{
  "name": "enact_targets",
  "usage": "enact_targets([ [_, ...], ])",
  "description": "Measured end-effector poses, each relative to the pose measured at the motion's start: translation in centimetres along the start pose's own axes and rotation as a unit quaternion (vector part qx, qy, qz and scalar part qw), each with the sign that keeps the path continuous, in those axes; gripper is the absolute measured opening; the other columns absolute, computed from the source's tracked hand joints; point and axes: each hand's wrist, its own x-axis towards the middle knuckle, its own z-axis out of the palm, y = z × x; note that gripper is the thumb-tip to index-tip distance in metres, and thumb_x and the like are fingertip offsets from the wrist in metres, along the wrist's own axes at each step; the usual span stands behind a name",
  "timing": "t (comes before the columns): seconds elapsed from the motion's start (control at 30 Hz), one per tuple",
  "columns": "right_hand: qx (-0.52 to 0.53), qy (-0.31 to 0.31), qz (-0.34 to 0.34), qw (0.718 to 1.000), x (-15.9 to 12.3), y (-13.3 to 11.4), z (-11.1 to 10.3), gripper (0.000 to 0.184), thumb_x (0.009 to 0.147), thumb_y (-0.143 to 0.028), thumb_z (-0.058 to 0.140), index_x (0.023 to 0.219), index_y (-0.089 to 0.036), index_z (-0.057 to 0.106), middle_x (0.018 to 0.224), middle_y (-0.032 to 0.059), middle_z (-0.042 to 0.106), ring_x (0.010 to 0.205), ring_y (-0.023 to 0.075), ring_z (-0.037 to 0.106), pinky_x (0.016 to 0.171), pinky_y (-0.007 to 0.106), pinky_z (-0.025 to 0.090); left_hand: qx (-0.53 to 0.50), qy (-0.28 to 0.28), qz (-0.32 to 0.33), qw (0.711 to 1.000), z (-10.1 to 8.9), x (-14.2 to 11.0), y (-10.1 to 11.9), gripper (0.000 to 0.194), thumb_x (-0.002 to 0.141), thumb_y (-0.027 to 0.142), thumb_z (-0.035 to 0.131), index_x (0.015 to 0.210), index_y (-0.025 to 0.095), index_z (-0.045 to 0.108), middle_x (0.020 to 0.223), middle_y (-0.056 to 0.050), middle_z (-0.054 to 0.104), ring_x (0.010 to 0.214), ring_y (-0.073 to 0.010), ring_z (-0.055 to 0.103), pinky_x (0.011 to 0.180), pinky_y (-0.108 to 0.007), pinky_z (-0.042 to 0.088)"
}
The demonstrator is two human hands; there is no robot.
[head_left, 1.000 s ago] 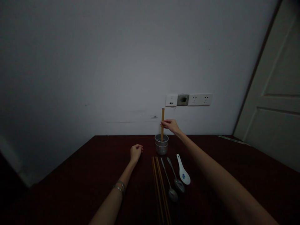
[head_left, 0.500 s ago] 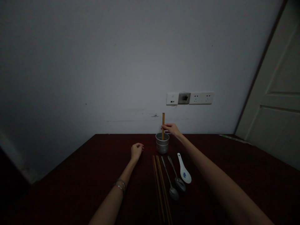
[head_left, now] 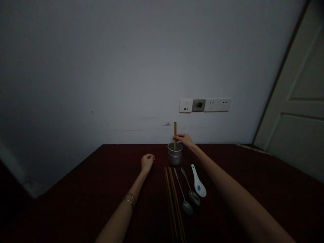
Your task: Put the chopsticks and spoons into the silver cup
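My right hand point(head_left: 184, 138) pinches a pair of chopsticks point(head_left: 175, 128) held upright, their lower ends inside a grey metal cup point(head_left: 174, 158). Where the tips rest in the cup is hidden by its wall. To the left of the cup my left hand point(head_left: 147, 162) lies on the table, fingers curled in and apparently holding nothing. In front of the cup, several more wooden chopsticks point(head_left: 174, 202) lie lengthwise. Beside them lie a long-handled metal spoon point(head_left: 187, 207), a second metal spoon point(head_left: 194, 197) and a white ceramic spoon point(head_left: 200, 189) with a blue pattern.
The dark red table point(head_left: 101, 195) meets a pale wall point(head_left: 113, 67) at its back edge. Sockets and a switch point(head_left: 205, 105) are set in the wall above the cup. A white panelled door point(head_left: 298, 101) stands at the right.
The chopsticks in my right hand have shifted very slightly left within the cup. My left hand and the things on the table stay where they were.
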Motion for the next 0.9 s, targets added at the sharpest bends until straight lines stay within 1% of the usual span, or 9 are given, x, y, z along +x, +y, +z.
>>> enact_targets([
  [0.13,0.009,-0.007,-0.003,1.000,0.0,0.3,0.0,0.017,0.060,-0.028,0.072,0.066,-0.012,0.068,0.064,0.0050,0.069,0.060,0.0126,0.062,0.065,0.025,0.050,0.004,-0.001,0.005,1.000,0.1,0.1,-0.1,0.017,0.069,0.010,0.047,0.067,0.011,0.064,0.060,-0.004,0.063,0.049,-0.0099,0.057,0.049,-0.018,0.043],
  [0.27,0.017,-0.005,-0.003,1.000,-0.3,0.0,0.1,0.014,0.060,-0.025,0.072,0.066,-0.012,0.068,0.063,0.0047,0.069,0.059,0.0127,0.062,0.065,0.025,0.050,0.004,-0.002,0.008,1.000,0.0,0.1,-0.1,0.017,0.069,0.010,0.047,0.067,0.012,0.064,0.060,-0.004,0.064,0.049,-0.0099,0.057,0.049,-0.018,0.043],
  [0.43,0.016,0.000,0.011,1.000,-0.6,-0.5,0.2,0.012,0.060,-0.021,0.072,0.064,-0.012,0.067,0.062,0.0043,0.069,0.059,0.0124,0.063,0.064,0.024,0.051,0.005,-0.001,0.000,1.000,0.0,0.1,0.0,0.018,0.069,0.011,0.047,0.067,0.012,0.064,0.059,-0.004,0.063,0.048,-0.0099,0.057,0.049,-0.018,0.043],
  [0.63,0.021,0.005,0.037,0.999,-0.5,-0.1,-0.1,0.013,0.058,-0.018,0.074,0.068,-0.012,0.067,0.063,0.0047,0.069,0.059,0.0130,0.064,0.061,0.023,0.051,-0.001,0.000,-0.005,1.000,0.1,0.2,-0.1,0.017,0.070,0.009,0.047,0.067,0.011,0.064,0.059,-0.004,0.063,0.048,-0.0093,0.056,0.048,-0.017,0.043],
  [0.77,0.006,0.006,0.052,0.999,-1.1,0.2,-1.4,0.019,0.060,-0.022,0.074,0.075,-0.012,0.068,0.069,0.0064,0.070,0.061,0.0131,0.064,0.056,0.021,0.051,-0.002,0.003,-0.003,1.000,0.1,0.1,-0.2,0.016,0.070,0.009,0.048,0.067,0.011,0.064,0.061,-0.004,0.064,0.050,-0.0094,0.057,0.049,-0.017,0.044],
  [0.83,-0.002,0.011,0.063,0.998,-1.8,0.8,-2.6,0.022,0.061,-0.025,0.073,0.078,-0.013,0.068,0.072,0.0078,0.071,0.061,0.0134,0.064,0.053,0.020,0.049,0.001,0.002,0.004,1.000,0.1,0.1,-0.2,0.017,0.070,0.009,0.048,0.068,0.011,0.064,0.061,-0.004,0.064,0.050,-0.0094,0.058,0.050,-0.017,0.044],
  [0.9,-0.029,0.017,0.069,0.997,-2.7,1.7,-4.3,0.024,0.064,-0.030,0.071,0.080,-0.013,0.068,0.075,0.0089,0.071,0.061,0.0138,0.064,0.049,0.019,0.048,0.004,0.002,0.009,1.000,0.1,0.1,-0.3,0.017,0.070,0.010,0.048,0.068,0.012,0.064,0.060,-0.004,0.063,0.049,-0.0095,0.058,0.050,-0.018,0.044],
])
